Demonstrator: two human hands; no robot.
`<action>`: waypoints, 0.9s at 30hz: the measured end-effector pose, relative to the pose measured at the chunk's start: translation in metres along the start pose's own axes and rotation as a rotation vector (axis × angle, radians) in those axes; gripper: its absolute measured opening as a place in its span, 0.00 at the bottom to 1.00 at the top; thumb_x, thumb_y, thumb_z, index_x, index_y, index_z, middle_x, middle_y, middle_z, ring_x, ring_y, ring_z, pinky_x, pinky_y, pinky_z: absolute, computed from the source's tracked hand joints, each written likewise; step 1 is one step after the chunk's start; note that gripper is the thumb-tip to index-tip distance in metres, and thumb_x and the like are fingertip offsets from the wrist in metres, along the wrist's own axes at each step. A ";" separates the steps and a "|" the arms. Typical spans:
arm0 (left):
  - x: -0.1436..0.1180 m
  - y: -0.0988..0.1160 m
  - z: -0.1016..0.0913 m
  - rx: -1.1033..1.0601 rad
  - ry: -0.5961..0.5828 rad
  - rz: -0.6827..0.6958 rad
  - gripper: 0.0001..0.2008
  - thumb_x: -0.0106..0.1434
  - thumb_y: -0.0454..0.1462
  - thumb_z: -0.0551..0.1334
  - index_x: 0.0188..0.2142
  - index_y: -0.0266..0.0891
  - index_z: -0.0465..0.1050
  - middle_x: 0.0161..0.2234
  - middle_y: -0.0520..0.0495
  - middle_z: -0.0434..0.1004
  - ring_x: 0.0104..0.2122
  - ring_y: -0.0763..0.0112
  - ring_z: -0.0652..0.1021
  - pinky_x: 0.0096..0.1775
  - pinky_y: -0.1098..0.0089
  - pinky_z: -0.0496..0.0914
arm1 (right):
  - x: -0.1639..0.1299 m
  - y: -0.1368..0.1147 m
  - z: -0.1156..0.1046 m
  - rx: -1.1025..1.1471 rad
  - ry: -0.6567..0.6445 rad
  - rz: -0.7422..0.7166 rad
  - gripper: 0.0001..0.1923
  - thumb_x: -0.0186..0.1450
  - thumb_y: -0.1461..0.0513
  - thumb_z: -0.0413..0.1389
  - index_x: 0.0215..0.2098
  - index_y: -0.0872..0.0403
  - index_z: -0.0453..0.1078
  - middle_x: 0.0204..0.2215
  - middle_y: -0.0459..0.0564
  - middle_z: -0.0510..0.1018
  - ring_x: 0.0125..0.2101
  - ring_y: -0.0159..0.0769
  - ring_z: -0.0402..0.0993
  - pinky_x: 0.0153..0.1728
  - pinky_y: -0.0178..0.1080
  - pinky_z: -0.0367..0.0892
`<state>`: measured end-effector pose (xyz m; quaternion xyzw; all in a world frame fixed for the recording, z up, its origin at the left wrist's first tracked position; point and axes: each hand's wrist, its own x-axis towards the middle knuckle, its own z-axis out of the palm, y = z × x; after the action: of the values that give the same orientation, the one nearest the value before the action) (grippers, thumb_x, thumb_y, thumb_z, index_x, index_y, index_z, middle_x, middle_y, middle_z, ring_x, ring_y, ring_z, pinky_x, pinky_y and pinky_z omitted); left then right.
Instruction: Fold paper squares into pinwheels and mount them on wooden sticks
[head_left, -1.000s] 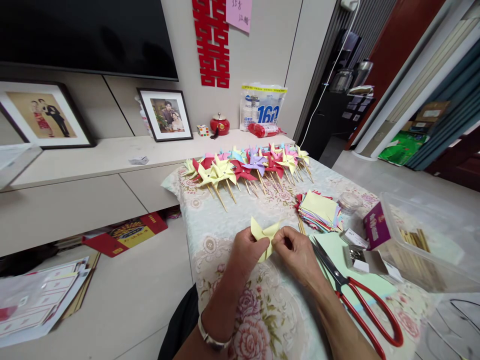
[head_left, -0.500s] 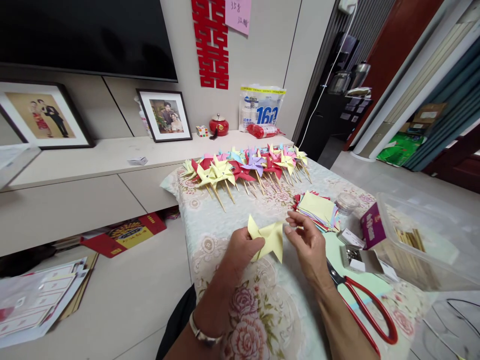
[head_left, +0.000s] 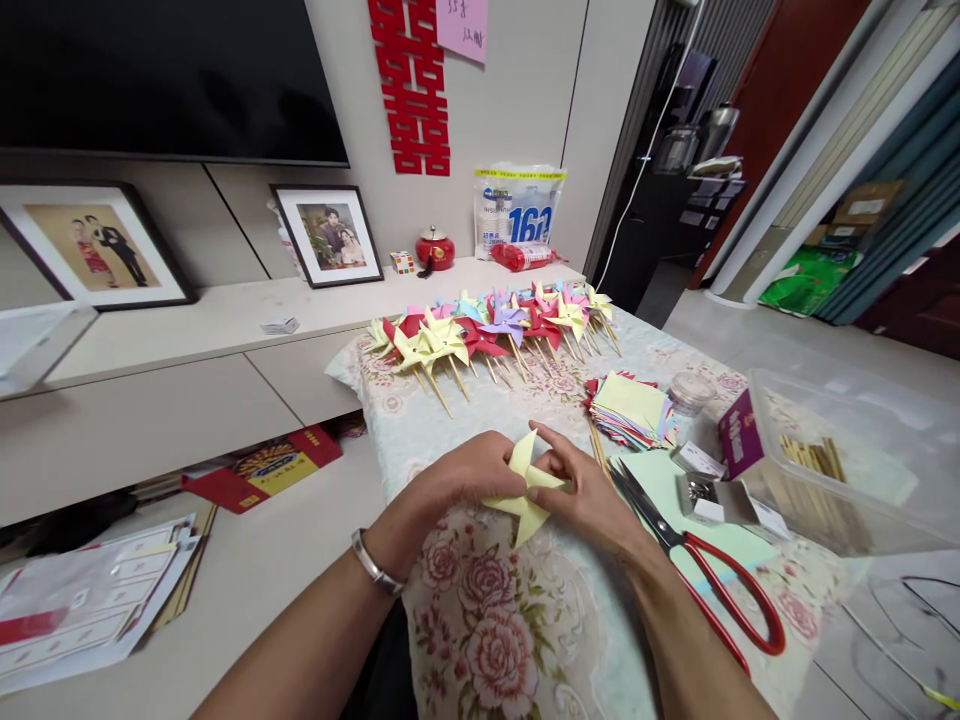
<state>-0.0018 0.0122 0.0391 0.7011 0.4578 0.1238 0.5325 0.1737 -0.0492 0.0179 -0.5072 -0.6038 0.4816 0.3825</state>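
Observation:
A pale yellow paper pinwheel (head_left: 531,518), without a stick, is held between both hands above the flowered tablecloth. My left hand (head_left: 480,466) grips it from the left, thumb across its front. From the right, my right hand (head_left: 583,490) pinches it near the middle between thumb and fingers. Its points stick out above and below the fingers; the centre is partly covered. Beyond the hands lie many finished pinwheels (head_left: 506,322) on wooden sticks, in yellow, red, purple and blue. Red-handled scissors (head_left: 679,540) rest beside my right forearm.
Right of my hands are a stack of coloured paper squares (head_left: 634,408), an open small box of metal pins (head_left: 703,492), a round clear container (head_left: 691,392) and a clear plastic bin (head_left: 847,500) with wooden sticks. A low cabinet (head_left: 225,330) stands behind the table.
My right hand has moved left onto the paper and now pinches it. Another corner is folded in, giving a pinwheel shape. My left hand has turned over it.

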 end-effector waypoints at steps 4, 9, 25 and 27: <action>0.003 0.008 0.001 0.116 0.003 0.010 0.02 0.41 0.33 0.63 0.16 0.40 0.72 0.15 0.52 0.67 0.16 0.71 0.64 0.18 0.71 0.53 | 0.001 0.002 0.001 -0.032 0.035 0.016 0.44 0.55 0.67 0.56 0.70 0.56 0.54 0.28 0.40 0.70 0.28 0.31 0.66 0.30 0.34 0.60; 0.005 0.014 0.004 0.168 0.015 0.004 0.05 0.39 0.31 0.62 0.13 0.40 0.69 0.13 0.53 0.65 0.14 0.72 0.63 0.18 0.71 0.52 | 0.002 0.003 0.002 -0.059 0.045 0.008 0.43 0.54 0.68 0.55 0.69 0.55 0.55 0.25 0.38 0.66 0.26 0.30 0.62 0.27 0.32 0.57; -0.003 -0.006 0.002 -0.649 0.095 0.085 0.22 0.54 0.46 0.69 0.44 0.34 0.76 0.37 0.43 0.80 0.35 0.67 0.77 0.34 0.71 0.68 | 0.009 0.007 -0.007 0.434 0.262 0.068 0.47 0.50 0.64 0.61 0.67 0.56 0.52 0.25 0.40 0.77 0.22 0.33 0.71 0.25 0.33 0.64; -0.005 -0.006 0.020 -0.784 0.122 0.107 0.20 0.53 0.45 0.70 0.41 0.33 0.77 0.34 0.42 0.81 0.32 0.67 0.78 0.35 0.70 0.69 | 0.010 0.006 -0.006 0.494 0.298 0.058 0.48 0.49 0.64 0.62 0.66 0.56 0.52 0.26 0.41 0.78 0.23 0.34 0.73 0.25 0.34 0.66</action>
<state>0.0057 -0.0048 0.0274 0.4591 0.3696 0.3578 0.7243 0.1792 -0.0382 0.0132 -0.4807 -0.3906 0.5450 0.5652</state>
